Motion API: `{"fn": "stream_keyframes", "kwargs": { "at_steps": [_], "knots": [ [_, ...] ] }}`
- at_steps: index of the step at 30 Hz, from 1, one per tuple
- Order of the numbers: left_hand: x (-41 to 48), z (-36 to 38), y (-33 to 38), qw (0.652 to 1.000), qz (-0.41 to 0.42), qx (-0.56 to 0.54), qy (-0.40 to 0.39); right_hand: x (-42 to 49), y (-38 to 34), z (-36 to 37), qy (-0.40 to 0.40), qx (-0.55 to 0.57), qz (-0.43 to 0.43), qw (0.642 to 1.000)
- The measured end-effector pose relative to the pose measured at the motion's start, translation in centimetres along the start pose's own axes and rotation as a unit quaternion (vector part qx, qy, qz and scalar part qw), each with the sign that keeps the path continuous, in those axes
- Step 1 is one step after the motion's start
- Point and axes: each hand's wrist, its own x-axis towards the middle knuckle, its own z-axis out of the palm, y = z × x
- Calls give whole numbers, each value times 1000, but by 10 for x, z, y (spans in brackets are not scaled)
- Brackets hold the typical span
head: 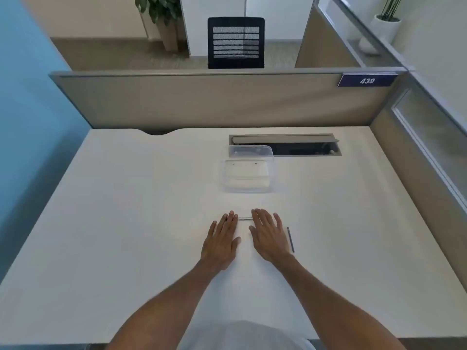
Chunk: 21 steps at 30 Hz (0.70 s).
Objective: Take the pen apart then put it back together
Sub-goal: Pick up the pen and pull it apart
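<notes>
A clear pen barrel (pixel 244 218) lies crosswise on the white desk (pixel 126 223), its ends reaching under the fingertips of both hands. My left hand (pixel 222 239) rests flat, palm down, fingers apart, at the barrel's left end. My right hand (pixel 269 236) lies flat beside it, fingers spread over the barrel's right end. A thin dark refill (pixel 290 239) lies on the desk just right of my right hand, pointing away from me. Neither hand grips anything.
A clear plastic box (pixel 249 181) with its lid tilted up stands beyond the hands. Behind it is an open cable slot (pixel 303 149) in the desk. Grey partition walls (pixel 202 102) close the back and right sides.
</notes>
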Motion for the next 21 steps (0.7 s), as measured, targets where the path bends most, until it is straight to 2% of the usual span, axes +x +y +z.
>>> {"fn": "stream_keyframes", "kwargs": {
  "at_steps": [4,11,15,18,21],
  "knots": [
    [1,2,-4,1000,-12,2,16,13,3,-10,35,12,19,999],
    [6,0,-10,1000,2,21,-12,22,3,-20,23,-12,21,999],
    [9,-7,-16,999,21,7,28,26,5,-22,22,-5,15,1000],
    [11,-14,-19,994,22,-67,83,27,8,-24,16,39,31,999],
    [10,-22,-13,963,-34,-235,123,27,6,-27,1,140,63,988]
  ]
}}
